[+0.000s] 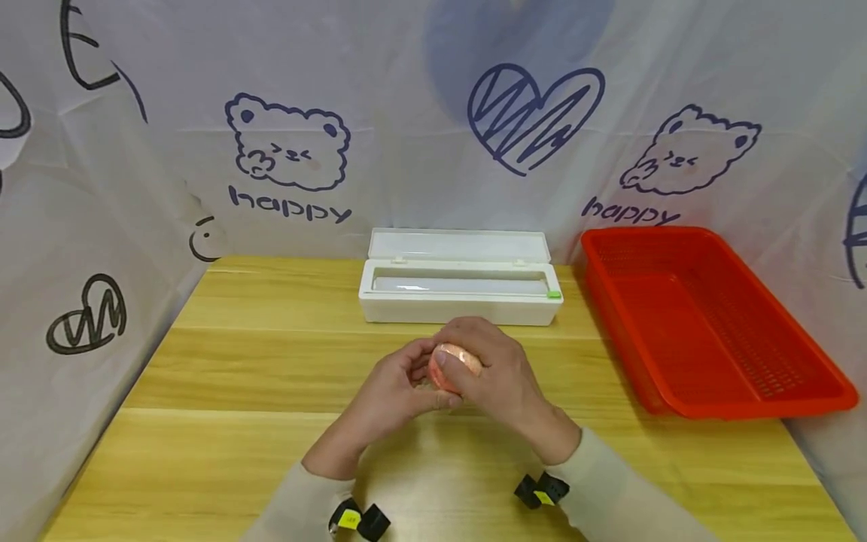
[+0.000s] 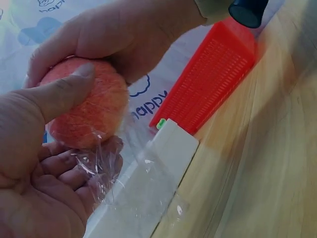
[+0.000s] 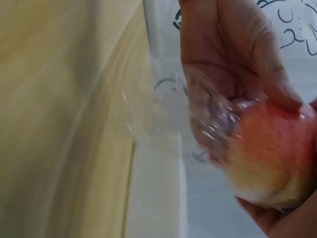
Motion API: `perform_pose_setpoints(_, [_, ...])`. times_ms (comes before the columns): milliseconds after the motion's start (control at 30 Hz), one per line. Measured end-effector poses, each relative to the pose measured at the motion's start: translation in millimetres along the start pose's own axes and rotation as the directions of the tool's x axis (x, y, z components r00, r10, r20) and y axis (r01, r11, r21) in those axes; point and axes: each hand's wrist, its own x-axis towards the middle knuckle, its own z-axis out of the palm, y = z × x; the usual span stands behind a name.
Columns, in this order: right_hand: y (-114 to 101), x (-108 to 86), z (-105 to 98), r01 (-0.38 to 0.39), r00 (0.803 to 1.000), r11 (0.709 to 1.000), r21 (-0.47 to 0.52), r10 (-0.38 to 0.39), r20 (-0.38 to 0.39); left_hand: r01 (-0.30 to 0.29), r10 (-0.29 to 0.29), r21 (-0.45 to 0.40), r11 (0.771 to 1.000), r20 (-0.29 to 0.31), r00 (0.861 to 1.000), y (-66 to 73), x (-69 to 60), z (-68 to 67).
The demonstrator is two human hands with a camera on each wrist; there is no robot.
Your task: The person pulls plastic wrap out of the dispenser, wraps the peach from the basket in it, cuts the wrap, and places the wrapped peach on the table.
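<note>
Fruit [image 2: 101, 109] with clear film [image 2: 96, 163] sits just below the head view's centre. Left hand [image 1: 395, 384] and right hand [image 1: 497, 369] both grip it.

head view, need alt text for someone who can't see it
A person's left hand and right hand hold a red apple over a wooden table. Beyond them sits an open white cling-film dispenser; a red plastic basket stands at right.

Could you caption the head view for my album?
Left hand and right hand hold a fruit before an open white box, a red basket to the right.
</note>
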Motion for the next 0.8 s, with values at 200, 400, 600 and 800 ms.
perform_pose_setpoints(200, [-7,7.7,0,0.099,0.994,0.961,-0.259,-0.082,0.077,0.052,-0.048,0.084,0.995,-0.048,0.998,1.4,-2.6,2.8])
perform_pose_setpoints(400, [-14,16.7,-3,-0.302,0.934,0.947,-0.108,0.317,0.167,0.040,-0.032,0.113,0.993,-0.074,0.997,-0.4,-2.1,3.4])
perform_pose_setpoints(600, [5,15.7,-8,-0.570,0.821,0.715,0.405,0.482,0.304,0.044,-0.039,0.067,0.997,-0.074,0.996,-0.7,-1.4,1.2])
perform_pose_setpoints(800, [8,10.6,3,-0.550,0.774,0.323,0.770,0.544,0.325,0.037,-0.038,-0.035,0.999,-0.040,0.998,-0.4,-1.5,2.4])
